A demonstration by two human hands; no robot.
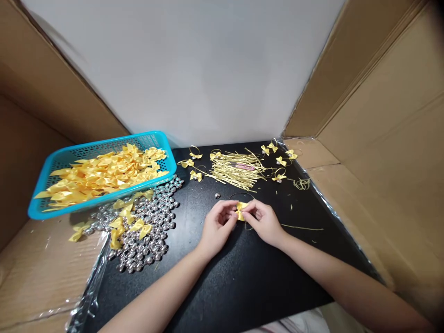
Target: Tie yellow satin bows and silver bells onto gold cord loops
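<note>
Over the middle of the black table, my left hand (222,221) and my right hand (261,219) pinch a yellow ribbon bow (240,211) between them. Both sets of fingers are closed, the left ones on the bow's left side and the right ones on its right. A thin gold cord (301,227) trails out to the right from beside my right hand, and a loop of cord shows just beyond the fingertips. Whether this cord is tied to the bow is hidden by my fingers. A single silver bell (217,195) lies just past my left hand.
Left stands a turquoise basket (38,196) full of yellow bows. In front of it spread many silver bells (138,252) with several bows on top. A pile of cut gold cords (236,178) lies at the back, a pink tool (244,166) on it. Bows with cord loops (279,177) flank it. Cardboard walls enclose the sides.
</note>
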